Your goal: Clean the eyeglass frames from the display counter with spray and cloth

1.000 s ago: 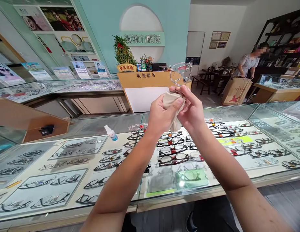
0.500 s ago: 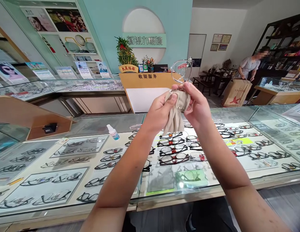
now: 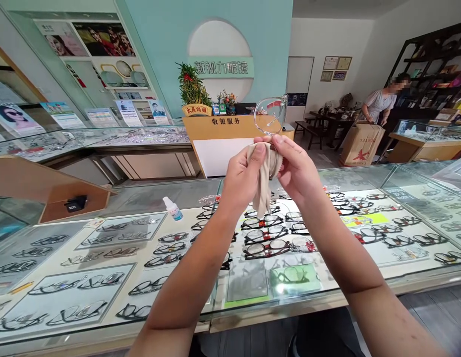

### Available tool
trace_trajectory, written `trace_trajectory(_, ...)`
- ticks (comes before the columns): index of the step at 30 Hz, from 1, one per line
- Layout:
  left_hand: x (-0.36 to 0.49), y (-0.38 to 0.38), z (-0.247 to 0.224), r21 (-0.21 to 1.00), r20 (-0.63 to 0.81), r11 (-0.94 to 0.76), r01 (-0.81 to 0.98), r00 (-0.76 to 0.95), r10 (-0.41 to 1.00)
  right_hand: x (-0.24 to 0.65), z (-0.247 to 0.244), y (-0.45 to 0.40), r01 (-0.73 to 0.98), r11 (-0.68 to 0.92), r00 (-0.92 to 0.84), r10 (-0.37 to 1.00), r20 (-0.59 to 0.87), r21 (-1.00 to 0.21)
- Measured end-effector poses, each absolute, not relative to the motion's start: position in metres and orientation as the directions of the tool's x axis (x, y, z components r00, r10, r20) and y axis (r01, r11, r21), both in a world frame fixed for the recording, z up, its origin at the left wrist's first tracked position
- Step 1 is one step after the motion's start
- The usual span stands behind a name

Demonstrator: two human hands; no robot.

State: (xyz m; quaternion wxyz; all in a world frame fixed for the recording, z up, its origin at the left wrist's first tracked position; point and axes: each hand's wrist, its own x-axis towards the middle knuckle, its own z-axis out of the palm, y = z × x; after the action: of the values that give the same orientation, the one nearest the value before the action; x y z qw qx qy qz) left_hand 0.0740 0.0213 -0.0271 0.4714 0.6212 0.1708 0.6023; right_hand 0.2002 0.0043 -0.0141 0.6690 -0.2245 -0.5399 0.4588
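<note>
Eyeglasses (image 3: 268, 120): long axis near upright, upper lens above both hands
Left hand (image 3: 242, 174): grasping beige cloth (image 3: 262, 192) over lower lens
Right hand (image 3: 299, 169): gripping frame near bridge

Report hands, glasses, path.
Left hand: pinching beige cloth. Right hand: on glasses, one lens raised. Spray bottle off left, not in the way.

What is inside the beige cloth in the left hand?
Glasses stick out above the cloth, one lens showing; the lower part is covered by cloth and fingers and cannot be made out.
</note>
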Motion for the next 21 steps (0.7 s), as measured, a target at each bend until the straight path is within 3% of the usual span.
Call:
trace_trajectory(4, 0.068, 0.028, -0.029, 0.814, 0.565, -0.474, -0.335, 0.269, 0.78, 0.21, -0.013, 0.005, -0.351, 0.521, -0.006, 0.83, 0.558, -0.778)
trace_trajectory(12, 0.051, 0.047, -0.024, 0.828, 0.474, -0.434, -0.356, 0.029, 0.88, 0.223, -0.008, 0.0, -0.222, 0.545, -0.103, 0.812, 0.575, -0.809)
trace_trajectory(21, 0.04, 0.061, -0.024, 0.796, 0.515, -0.472, -0.379, 0.014, 0.857, 0.213, -0.014, 0.001, -0.127, 0.496, -0.287, 0.811, 0.511, -0.859)
